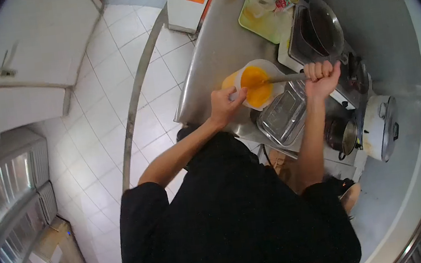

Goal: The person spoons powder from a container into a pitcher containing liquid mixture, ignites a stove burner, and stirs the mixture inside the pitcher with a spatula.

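Observation:
My left hand [228, 106] is closed on the rim of a white plastic tub [267, 64], thumb over the edge. The tub is tilted, its mouth turned toward my right hand. Inside is a thick orange-yellow liquid [257, 95]. My right hand [323, 80] is wrapped in a fist around the grey handle of a long stirring utensil [288, 77]. The utensil's other end dips into the liquid, so its head is hidden. Just below the tub lies a clear rectangular lidded container [283, 117].
The steel counter [216, 52] carries a green-rimmed tray [259, 17], a can [287, 0] and dark pans [321, 26]. Right of my right arm are a small dark pot [341, 135] and a large white pot [378, 126]. A grey wall bounds the right side; tiled floor lies left.

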Tool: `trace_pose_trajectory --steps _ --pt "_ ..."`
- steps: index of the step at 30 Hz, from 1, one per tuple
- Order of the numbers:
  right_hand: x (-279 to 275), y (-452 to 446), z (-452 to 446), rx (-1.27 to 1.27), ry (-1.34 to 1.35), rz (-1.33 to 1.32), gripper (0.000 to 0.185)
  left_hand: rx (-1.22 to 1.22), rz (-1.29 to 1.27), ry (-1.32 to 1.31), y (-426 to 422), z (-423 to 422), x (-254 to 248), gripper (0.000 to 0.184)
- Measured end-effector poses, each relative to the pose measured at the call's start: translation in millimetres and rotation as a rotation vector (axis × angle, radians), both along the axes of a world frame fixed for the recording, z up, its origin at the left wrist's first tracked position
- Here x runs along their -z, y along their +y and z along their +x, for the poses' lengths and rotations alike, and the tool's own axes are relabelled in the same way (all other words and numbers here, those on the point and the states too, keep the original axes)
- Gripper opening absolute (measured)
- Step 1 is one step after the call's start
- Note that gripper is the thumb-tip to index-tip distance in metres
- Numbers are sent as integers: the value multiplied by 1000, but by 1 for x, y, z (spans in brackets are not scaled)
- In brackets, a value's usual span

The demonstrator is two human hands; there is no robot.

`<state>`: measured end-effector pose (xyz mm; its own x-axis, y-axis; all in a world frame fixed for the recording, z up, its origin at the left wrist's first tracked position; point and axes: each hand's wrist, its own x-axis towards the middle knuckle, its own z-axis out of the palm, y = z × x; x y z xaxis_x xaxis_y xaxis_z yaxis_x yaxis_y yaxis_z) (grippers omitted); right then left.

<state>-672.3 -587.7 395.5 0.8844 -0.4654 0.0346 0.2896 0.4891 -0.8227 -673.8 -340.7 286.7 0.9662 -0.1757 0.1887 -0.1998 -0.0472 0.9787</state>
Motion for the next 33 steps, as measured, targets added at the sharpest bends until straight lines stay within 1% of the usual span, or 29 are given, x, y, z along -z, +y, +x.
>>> trace_pose_trajectory --steps 1,4,5,8,9,12,13,16,17,18,19,20,21,24,25,27,28,29,30,32,33 --pt "-1 -8 -1 -39 -126 96 51 -26 5 3 -2 -3 -1 50" --pt "5 17 8 60 303 -245 52 5 44 -31 2 -4 2 50" --pt "-4 -16 0 -170 43 28 47 8 45 -51 1 0 5 50" --pt "37 15 7 172 284 -57 47 -17 13 -53 -6 -1 8 50" --pt "39 9 5 24 408 -293 48 -4 4 -64 -4 1 9 50" --pt "19 -13 13 31 77 -94 51 41 94 -73 -3 3 5 49" --pt "17 -16 7 35 -13 -20 52 31 73 -54 -3 -1 4 49" --pt "-6 6 14 69 343 -128 59 72 33 -61 -4 6 4 47" --pt "-29 -11 6 -81 17 49 57 75 24 -72 -3 8 1 47" --pt "-17 -7 11 -19 115 25 57 74 16 -67 -4 4 -1 46" --pt "11 5 13 48 213 9 57 69 31 -62 -4 1 0 46" --pt "26 14 13 128 298 -2 57 78 52 -71 -2 6 1 46" --pt "24 10 4 -124 255 -242 56 92 69 -80 -2 7 2 45" --pt "7 -3 14 49 184 -32 54 125 -4 -91 -5 8 -2 45" --pt "3 -5 11 114 174 49 54 101 -11 -71 -5 3 0 46" --pt "0 -14 5 12 273 -30 54 98 -16 -63 -7 6 3 47" --pt "-8 -25 11 -49 314 -82 54 136 16 -52 -5 10 2 47" --pt "-30 -41 10 -314 -64 48 55 160 41 -40 -3 14 -3 47" --pt "-18 -36 11 -302 69 -4 55 187 64 -8 -3 8 -8 47" --pt "22 -6 7 -248 307 -82 55 166 16 -17 -5 6 0 48" --pt "17 -5 5 22 382 -311 54 170 -6 -34 -5 8 4 49"
